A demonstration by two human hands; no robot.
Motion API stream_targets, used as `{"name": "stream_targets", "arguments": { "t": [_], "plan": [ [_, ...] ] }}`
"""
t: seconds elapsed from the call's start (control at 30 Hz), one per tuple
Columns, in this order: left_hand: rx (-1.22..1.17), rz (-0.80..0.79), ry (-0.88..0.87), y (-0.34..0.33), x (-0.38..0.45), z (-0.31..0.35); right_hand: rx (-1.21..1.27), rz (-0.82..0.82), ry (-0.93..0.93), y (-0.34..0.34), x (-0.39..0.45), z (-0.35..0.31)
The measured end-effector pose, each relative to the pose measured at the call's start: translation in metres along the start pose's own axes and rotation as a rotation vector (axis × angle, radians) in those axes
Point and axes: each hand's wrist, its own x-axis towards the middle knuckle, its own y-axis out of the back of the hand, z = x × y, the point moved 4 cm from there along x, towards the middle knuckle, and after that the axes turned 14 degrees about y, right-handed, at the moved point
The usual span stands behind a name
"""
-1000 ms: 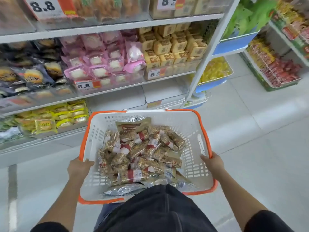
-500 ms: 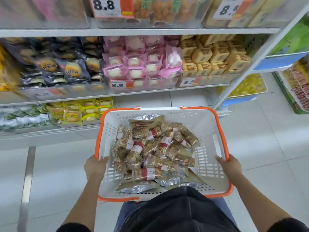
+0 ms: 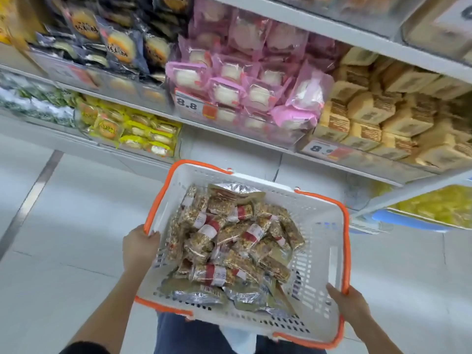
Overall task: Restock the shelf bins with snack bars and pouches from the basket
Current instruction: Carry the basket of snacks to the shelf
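white-and-orange price tag on the pink cake bin reads 8.8, second tag under the tan boxes partly readable, starts with 8

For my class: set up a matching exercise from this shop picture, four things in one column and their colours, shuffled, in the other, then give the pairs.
Things
1. basket rim
2. wrapped cakes above the 8.8 price tag
3. boxes at the right of that shelf
4. packets on the lower shelf

Colours
A. yellow
B. tan
C. orange
D. pink

Pairs: 1-C, 2-D, 3-B, 4-A

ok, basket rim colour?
Orange rim on a white basket, clearest in the head view.
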Motion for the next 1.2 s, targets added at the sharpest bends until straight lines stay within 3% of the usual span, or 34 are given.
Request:
{"name": "stream_targets", "arguments": {
  "t": [0.33,0.6,1.03,1.2],
  "plan": [
    [0.113,0.064,-0.025,-0.113,0.002,-0.009,0.012,-0.097,-0.048,-0.039,0.088,0.086],
    [0.117,0.074,-0.001,-0.222,0.082,-0.018,0.025,-0.06,-0.042,-0.128,0.21,0.125],
    [0.09,0.107,0.095,-0.351,0.193,-0.091,0.039,0.102,0.044,-0.243,0.329,0.141],
    [0.081,0.108,-0.021,-0.366,0.229,-0.082,0.001,0.25,0.019,-0.25,0.357,0.142]
  ]
}}
